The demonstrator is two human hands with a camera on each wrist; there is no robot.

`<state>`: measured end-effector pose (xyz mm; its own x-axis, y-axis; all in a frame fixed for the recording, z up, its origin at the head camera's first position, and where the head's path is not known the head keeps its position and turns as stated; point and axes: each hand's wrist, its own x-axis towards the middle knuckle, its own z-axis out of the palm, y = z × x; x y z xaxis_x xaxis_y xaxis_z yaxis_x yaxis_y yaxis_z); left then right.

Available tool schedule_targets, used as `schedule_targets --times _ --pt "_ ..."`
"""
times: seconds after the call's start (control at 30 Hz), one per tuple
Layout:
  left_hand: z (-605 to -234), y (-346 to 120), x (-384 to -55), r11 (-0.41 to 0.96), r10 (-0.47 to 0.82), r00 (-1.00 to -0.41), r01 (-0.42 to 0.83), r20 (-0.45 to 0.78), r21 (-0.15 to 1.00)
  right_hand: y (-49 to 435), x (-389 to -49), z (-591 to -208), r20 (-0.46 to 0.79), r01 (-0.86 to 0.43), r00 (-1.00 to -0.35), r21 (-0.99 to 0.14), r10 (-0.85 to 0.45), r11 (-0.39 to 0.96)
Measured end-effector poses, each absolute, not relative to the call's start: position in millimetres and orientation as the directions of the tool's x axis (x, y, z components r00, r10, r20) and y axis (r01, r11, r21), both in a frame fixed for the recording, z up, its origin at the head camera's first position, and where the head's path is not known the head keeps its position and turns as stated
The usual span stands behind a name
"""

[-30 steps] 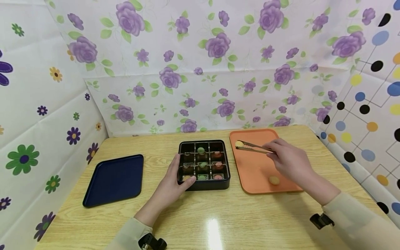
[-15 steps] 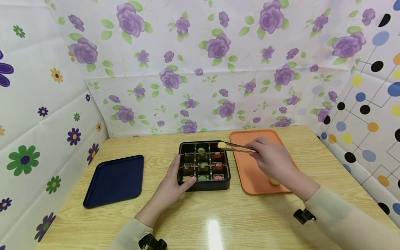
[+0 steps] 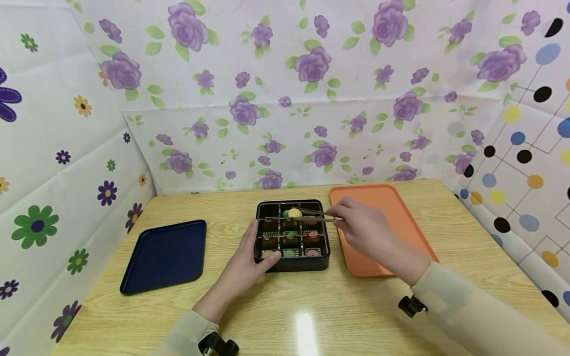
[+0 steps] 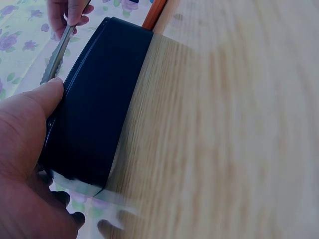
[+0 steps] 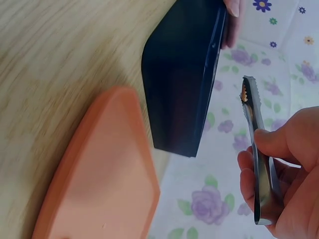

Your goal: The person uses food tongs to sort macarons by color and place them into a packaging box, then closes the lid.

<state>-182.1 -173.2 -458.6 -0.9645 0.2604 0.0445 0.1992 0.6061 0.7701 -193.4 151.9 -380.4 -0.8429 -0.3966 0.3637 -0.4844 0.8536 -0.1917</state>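
Note:
My right hand holds metal tongs by their closed end. Between the tong tips is a small round yellow piece that looks like a macaron, over the back row of a black divided box. It overlaps the green piece in the back middle compartment. Other small pieces, green, pink and orange, sit in the box; two left compartments show only clear plastic lining. My left hand grips the box at its near left corner, with thumb at the rim and fingers along the left side.
An orange tray lies right of the box, partly under my right forearm. A dark blue tray is on the left of the wooden table. Patterned cloth walls stand at the back and both sides.
My right hand has carried the yellow macaron-like piece in the tongs leftward, from over the orange tray to over the box. The left hand stays on the box.

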Motion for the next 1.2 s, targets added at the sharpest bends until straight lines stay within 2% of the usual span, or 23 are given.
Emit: schedule_targets --times 0.53,1.2 --pt "-457.4 -171.6 -180.1 0.602 0.263 -0.963 0.208 0.054 0.771 114.9 -201.6 -387.8 0.312 -0.505 -0.841 -0.163 -0.442 0.847" --pt "-458.4 -174.3 -181.7 0.588 0.260 -0.965 0.193 0.042 0.785 90.7 -209.4 -398.6 0.276 -0.513 -0.842 -0.146 -0.463 0.846"
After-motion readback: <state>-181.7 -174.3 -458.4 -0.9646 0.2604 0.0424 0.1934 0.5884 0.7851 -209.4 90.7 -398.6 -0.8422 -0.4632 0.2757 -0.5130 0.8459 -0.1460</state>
